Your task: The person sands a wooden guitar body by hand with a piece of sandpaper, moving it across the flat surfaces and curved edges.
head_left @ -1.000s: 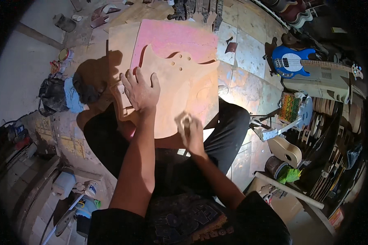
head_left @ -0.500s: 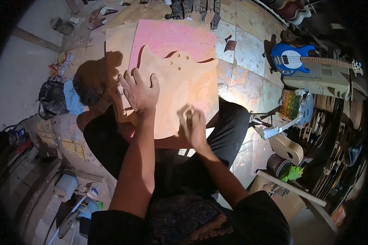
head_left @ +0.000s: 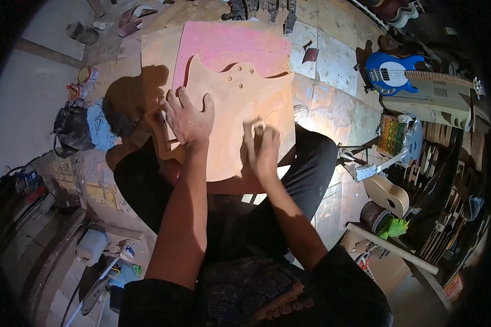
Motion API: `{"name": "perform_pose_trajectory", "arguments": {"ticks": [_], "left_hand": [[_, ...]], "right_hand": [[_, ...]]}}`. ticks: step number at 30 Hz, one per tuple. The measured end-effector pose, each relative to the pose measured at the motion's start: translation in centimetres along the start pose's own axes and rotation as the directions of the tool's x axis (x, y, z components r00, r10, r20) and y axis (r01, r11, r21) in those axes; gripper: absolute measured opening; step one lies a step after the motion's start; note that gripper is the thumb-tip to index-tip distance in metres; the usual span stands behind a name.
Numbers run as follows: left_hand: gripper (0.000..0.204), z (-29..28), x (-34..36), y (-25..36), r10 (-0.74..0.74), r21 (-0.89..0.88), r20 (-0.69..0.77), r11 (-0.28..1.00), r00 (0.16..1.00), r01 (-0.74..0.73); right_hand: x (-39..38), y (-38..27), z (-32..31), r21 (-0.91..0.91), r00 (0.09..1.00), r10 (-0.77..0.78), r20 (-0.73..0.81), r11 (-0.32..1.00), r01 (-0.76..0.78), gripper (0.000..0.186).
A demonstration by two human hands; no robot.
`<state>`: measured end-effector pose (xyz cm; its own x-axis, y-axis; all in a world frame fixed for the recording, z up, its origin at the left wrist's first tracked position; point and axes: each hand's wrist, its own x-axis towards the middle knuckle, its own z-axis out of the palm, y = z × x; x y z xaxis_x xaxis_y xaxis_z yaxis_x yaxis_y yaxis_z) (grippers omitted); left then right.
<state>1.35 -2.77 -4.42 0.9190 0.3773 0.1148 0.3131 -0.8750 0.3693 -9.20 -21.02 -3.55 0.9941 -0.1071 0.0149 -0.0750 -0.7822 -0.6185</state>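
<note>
Guitar body [head_left: 223, 147] lies flat on a board [head_left: 234, 41], over the seated person's lap. Left horn [head_left: 197, 61] and right horn [head_left: 287, 78] point away from the person; the board's pink part extends beyond both. Rounded lower edge sits between the legs [head_left: 313, 158]. Part of the right edge is hard to make out against the similar tone of the board.

Left hand [head_left: 190, 117]: palm down on the left part of the face, fingers a little spread, thumb apart, closing round nothing. It is near the left edge; its forearm crosses the lower edge.

Right hand [head_left: 264, 147]: over the lower right part, fingers bent, blurred. Grip cannot be told; a pale shape at the fingertips is too blurred to identify. Bare face separates the two hands. Between right hand and the four holes [head_left: 240, 85], the face is unobstructed.

Floor [head_left: 333, 92] separates the board from a blue bass [head_left: 375, 76], well apart at right.
</note>
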Motion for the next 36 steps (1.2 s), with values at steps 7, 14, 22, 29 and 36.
{"name": "perform_pose_trajectory", "arguments": {"ticks": [7, 14, 22, 29, 36], "left_hand": [[0.072, 0.3, 0.4, 0.1, 0.014, 0.005, -0.047, 1.000, 0.999, -0.014], [0.072, 0.6, 0.2, -0.2, 0.067, 0.039, -0.087, 0.997, 0.994, -0.064], [0.072, 0.3, 0.6, 0.6, 0.049, 0.042, -0.063, 0.998, 0.997, -0.047], [0.073, -0.1, 0.5, 0.1, 0.039, 0.004, -0.051, 0.999, 0.998, -0.039], [0.072, -0.1, 0.8, 1.1, 0.059, 0.026, -0.067, 0.998, 0.996, -0.057]], "right_hand": [[-3.9, 0.2, 0.5, 0.093, 0.993, 0.103, 0.058, 0.990, -0.108, 0.038], [-5.1, 1.5, 0.6, 0.107, 0.997, 0.018, 0.069, 0.994, -0.025, 0.042], [6.8, 0.0, 0.6, -0.008, 0.980, 0.016, -0.198, 1.000, -0.018, 0.037], [-0.2, -0.1, 0.8, -0.034, 0.996, -0.086, -0.006, 0.996, 0.086, 0.039], [11.0, 4.1, 1.2, -0.090, 0.929, 0.064, -0.365, 0.991, -0.103, 0.037]]}}
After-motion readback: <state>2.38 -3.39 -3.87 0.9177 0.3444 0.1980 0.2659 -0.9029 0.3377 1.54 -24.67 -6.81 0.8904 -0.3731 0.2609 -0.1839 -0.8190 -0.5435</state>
